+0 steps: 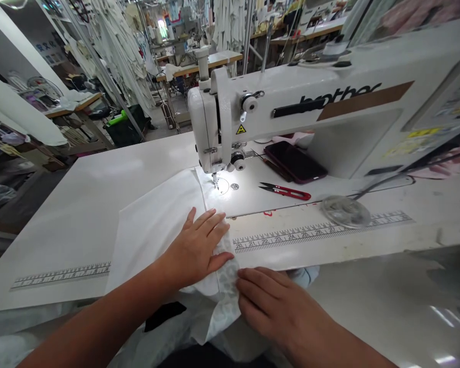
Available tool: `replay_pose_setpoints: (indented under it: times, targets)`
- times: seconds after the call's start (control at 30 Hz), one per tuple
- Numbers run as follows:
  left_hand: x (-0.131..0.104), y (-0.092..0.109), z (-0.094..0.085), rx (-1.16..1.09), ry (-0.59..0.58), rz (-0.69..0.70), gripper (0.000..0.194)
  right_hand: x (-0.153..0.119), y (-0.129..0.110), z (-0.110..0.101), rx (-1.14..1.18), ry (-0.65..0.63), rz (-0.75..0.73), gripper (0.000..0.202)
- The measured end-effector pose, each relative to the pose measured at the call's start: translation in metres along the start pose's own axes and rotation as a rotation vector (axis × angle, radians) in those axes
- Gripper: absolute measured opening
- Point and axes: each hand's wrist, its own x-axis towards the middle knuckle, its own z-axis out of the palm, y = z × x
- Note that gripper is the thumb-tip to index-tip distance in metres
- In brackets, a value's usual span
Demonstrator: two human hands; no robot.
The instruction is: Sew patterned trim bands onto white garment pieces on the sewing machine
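Observation:
A white fabric piece (153,220) lies on the sewing table, its far edge running up to the needle of the sewing machine (214,179). Along its right side runs a pale patterned strip (227,286), which hangs over the table's front edge. My left hand (199,245) lies flat on the cloth with fingers spread, just in front of the needle. At the table's front edge, my right hand (266,301) pinches the border of the patterned strip between thumb and fingers. The fabric under both palms is hidden.
Red thread snips (285,191) and a dark phone (296,161) lie on the machine bed to the right. A clear round dish (345,211) sits by the printed ruler (310,232). Behind the table are racks of hanging white cloth (117,56) and other workstations.

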Motion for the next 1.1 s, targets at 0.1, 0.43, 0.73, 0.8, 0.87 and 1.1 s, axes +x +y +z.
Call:
replay_pose_setpoints:
  times: [0.1, 0.43, 0.73, 0.8, 0.87, 1.1]
  targets:
    - [0.0, -0.001, 0.002, 0.068, 0.05, 0.089, 0.045, 0.001, 0.0, -0.001, 0.024, 0.007, 0.005, 0.024]
    - [0.005, -0.001, 0.002, 0.066, 0.116, 0.172, 0.035, 0.002, 0.01, -0.002, 0.035, 0.042, 0.034, 0.032]
    - [0.034, -0.034, 0.002, 0.088, 0.185, 0.192, 0.024, 0.029, 0.042, -0.008, 0.009, 0.045, 0.067, 0.028]
    - [0.042, -0.042, 0.001, 0.108, 0.195, 0.194, 0.017, 0.034, 0.047, -0.007, -0.001, 0.036, 0.104, 0.025]
    - [0.049, -0.05, 0.001, 0.126, 0.218, 0.2, 0.015, 0.039, 0.052, -0.005, -0.004, 0.028, 0.127, 0.025]
    - [0.071, -0.084, 0.003, 0.17, 0.259, 0.203, 0.014, 0.057, 0.074, -0.002, -0.016, -0.053, 0.119, 0.028]
